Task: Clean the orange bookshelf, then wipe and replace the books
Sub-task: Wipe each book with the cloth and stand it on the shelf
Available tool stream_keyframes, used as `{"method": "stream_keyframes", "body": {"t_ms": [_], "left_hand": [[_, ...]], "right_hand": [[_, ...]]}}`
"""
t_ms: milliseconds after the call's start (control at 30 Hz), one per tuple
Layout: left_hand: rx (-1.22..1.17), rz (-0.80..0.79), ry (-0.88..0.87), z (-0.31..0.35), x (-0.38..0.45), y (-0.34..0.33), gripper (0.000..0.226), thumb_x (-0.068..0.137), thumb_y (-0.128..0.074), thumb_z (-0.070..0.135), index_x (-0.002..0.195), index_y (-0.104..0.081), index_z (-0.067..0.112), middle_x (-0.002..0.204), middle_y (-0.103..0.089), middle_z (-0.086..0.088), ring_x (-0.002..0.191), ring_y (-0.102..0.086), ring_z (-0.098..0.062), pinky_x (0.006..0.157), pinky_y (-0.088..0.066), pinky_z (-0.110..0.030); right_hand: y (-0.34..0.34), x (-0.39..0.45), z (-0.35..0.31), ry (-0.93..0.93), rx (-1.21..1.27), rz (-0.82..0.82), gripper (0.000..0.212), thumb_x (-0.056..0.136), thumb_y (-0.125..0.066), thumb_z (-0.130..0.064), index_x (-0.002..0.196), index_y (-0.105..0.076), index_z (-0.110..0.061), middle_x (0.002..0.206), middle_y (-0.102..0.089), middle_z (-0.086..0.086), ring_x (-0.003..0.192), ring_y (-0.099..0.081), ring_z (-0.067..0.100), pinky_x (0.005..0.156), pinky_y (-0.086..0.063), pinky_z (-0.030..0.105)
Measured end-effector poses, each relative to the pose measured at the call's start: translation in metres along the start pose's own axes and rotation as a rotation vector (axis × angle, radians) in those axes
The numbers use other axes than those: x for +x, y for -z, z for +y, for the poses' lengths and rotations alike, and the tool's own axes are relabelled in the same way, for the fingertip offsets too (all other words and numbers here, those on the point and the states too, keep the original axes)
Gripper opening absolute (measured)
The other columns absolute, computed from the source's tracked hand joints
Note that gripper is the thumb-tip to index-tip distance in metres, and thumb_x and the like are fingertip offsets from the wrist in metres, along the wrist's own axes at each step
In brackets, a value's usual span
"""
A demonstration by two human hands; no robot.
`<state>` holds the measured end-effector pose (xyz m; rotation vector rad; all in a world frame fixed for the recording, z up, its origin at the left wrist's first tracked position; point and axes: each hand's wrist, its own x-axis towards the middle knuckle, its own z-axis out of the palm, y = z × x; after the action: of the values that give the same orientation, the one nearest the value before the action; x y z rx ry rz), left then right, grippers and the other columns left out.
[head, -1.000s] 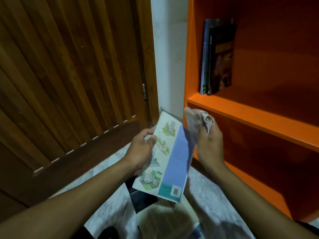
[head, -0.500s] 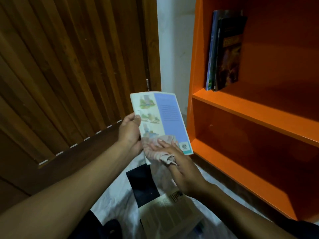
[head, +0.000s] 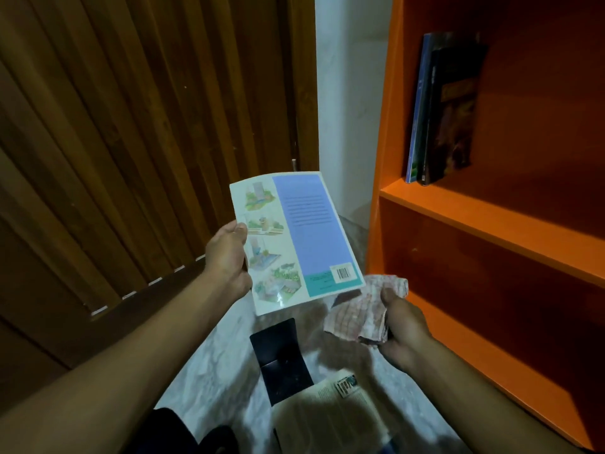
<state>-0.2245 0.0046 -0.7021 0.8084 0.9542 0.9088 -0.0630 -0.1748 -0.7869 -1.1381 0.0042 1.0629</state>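
Observation:
My left hand grips a thin paperback by its left edge, back cover up, showing a blue panel, small pictures and a barcode. Just below the book's lower right corner, my right hand holds a crumpled checked cloth, off the cover. The orange bookshelf stands on the right. A few books stand upright at the left end of its upper shelf; the shelf below them looks bare.
On the marbled floor below my hands lie a dark book and a pale book with a printed back cover. A slatted wooden door fills the left. A white wall strip separates door and bookshelf.
The cloth slid down the back cover and came off at its lower right corner. My left hand keeps the book raised, now tilted flatter toward me.

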Motion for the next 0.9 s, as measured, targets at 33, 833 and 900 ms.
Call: {"method": "stream_keyframes", "body": {"t_ms": [33,833,900], "left_hand": [[0.033,-0.020,0.013,-0.002,-0.002,-0.002,0.023,0.102,-0.049,0.022,0.122,-0.060,0.023,0.110,-0.075,-0.009,0.098,-0.072,-0.035,0.085,-0.051,-0.068],[0.237,-0.114,-0.262,-0.051,-0.030,-0.043,0.042,0.095,-0.043,-0.013,0.119,-0.055,0.020,0.107,-0.072,-0.010,0.097,-0.071,-0.030,0.088,-0.057,-0.051],[0.274,-0.165,-0.284,-0.044,-0.030,-0.040,0.037,0.099,-0.044,-0.009,0.119,-0.055,0.020,0.103,-0.073,-0.008,0.080,-0.074,-0.018,0.069,-0.061,-0.036]], "right_hand": [[-0.003,-0.003,-0.004,-0.029,0.061,-0.079,0.042,0.107,-0.035,-0.036,0.119,-0.061,-0.005,0.111,-0.072,0.022,0.104,-0.069,0.040,0.094,-0.051,0.060],[-0.018,-0.027,-0.010,0.935,-0.979,-0.439,0.036,0.101,-0.044,-0.014,0.130,-0.063,-0.023,0.128,-0.066,-0.013,0.121,-0.059,0.002,0.100,-0.048,0.025],[-0.017,-0.021,-0.027,0.768,-0.653,-0.305,0.024,0.103,-0.048,-0.021,0.115,-0.068,-0.020,0.101,-0.074,-0.008,0.094,-0.070,0.007,0.080,-0.055,0.025]]}}
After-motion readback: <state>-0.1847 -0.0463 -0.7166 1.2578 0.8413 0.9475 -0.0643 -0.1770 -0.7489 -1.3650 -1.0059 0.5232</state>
